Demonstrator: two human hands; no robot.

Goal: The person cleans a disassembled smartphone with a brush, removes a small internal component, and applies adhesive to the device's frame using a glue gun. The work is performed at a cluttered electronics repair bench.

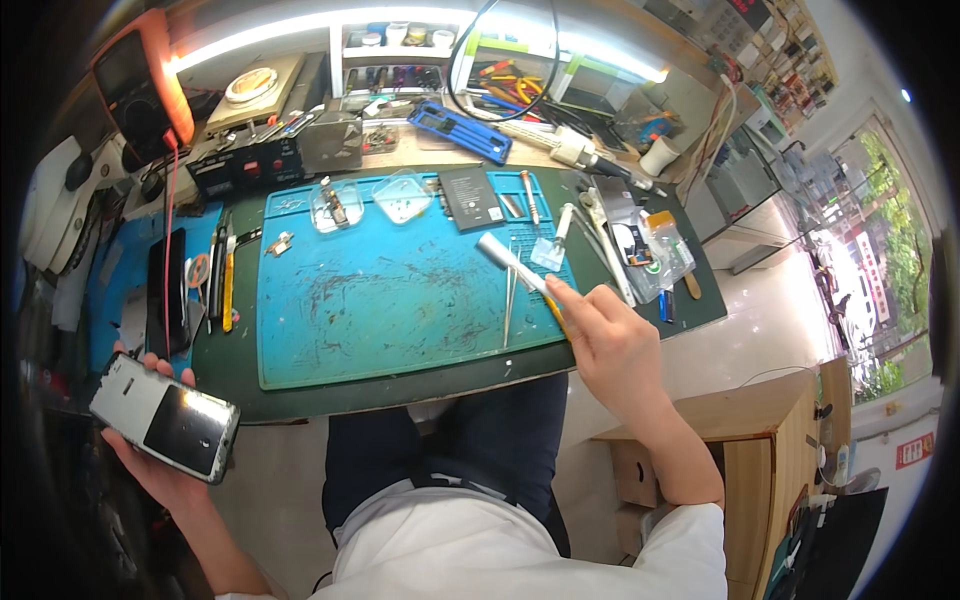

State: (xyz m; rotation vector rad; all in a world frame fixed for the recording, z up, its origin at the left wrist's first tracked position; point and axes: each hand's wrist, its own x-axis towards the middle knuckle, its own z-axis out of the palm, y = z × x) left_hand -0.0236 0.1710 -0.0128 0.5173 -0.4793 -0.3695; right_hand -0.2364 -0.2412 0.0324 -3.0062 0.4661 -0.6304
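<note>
Silver tool (514,266) sits pinched in right fingers (555,288); left fingers (188,377) grip a phone (190,425) near the front-left edge of the bench (300,404), where a slack hold could drop it.

Bright overall; strip light (250,41) glares along top; window (880,260) at right overexposed; glare on phone (168,416), floor (735,300); edges bend toward black rim.

White short-sleeved top (450,550), dark trousers (368,460), possibly navy
</note>
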